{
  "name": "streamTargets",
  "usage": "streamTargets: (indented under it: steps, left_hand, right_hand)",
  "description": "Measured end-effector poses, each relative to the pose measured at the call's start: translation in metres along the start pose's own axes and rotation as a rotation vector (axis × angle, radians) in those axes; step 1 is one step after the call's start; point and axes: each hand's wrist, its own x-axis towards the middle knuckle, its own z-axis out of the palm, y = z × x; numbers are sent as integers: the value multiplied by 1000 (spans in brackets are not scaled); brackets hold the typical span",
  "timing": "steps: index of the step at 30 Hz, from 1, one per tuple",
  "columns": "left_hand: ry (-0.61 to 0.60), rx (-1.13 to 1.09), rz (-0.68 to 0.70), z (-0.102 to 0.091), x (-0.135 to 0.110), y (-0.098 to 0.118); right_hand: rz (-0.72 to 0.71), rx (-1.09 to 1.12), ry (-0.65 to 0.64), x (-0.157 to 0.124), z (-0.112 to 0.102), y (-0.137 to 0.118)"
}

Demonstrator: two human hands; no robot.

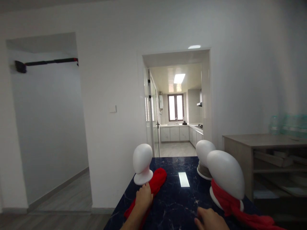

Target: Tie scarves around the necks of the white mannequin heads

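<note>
My left hand rests on a red scarf lying on the dark marble table, right below a white mannequin head. My right hand lies flat on the table at the bottom edge, holding nothing, close to a second white mannequin head that wears a red scarf around its neck. A third white head stands behind that one.
A wooden shelf unit stands to the right of the table with blurred bluish items on top. Behind the table an open doorway leads into a kitchen. A passage opens at the left, with a black bar across it.
</note>
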Motion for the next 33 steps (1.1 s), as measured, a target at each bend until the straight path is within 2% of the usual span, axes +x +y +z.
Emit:
streamTargets:
  steps: [3, 6, 7, 11, 13, 15, 17, 19, 21, 24, 27, 30, 33]
  left_hand:
    - [22, -10, 129, -1, -15, 19]
    - [42, -113, 317, 4, -47, 45]
    - [9, -168, 375, 6, -61, 54]
    - [-300, -396, 571, 4, -111, 79]
    - [-258, -447, 556, -6, -120, 78]
    - [-127, -375, 402, -15, -110, 66]
    - [-47, -222, 218, -18, -85, 50]
    - [-25, -148, 110, -14, -55, 35]
    - [-59, -231, 86, -6, -29, 25]
    - [-87, -370, 114, 3, -7, 27]
    - [-81, -507, 200, 2, -2, 43]
    - [-112, -687, 330, -12, -5, 64]
    - [-146, -878, 487, -36, -15, 85]
  right_hand:
    - [5, 104, 112, 15, 10, -11]
    - [-33, 299, 137, 30, 29, -6]
    - [-61, 360, 135, 33, 35, -3]
    - [-139, 501, 131, 35, 46, 8]
    - [-133, 502, 132, 31, 45, 10]
    - [-118, 460, 136, 29, 44, 8]
    - [-111, 401, 147, 28, 46, 4]
    - [-115, 353, 160, 29, 50, -2]
    - [-123, 326, 166, 29, 54, -6]
    - [-123, 310, 161, 29, 55, -6]
    - [-120, 366, 184, 30, 48, -2]
    - [-134, 515, 221, 41, 31, -3]
    - [-198, 713, 159, 62, 6, -17]
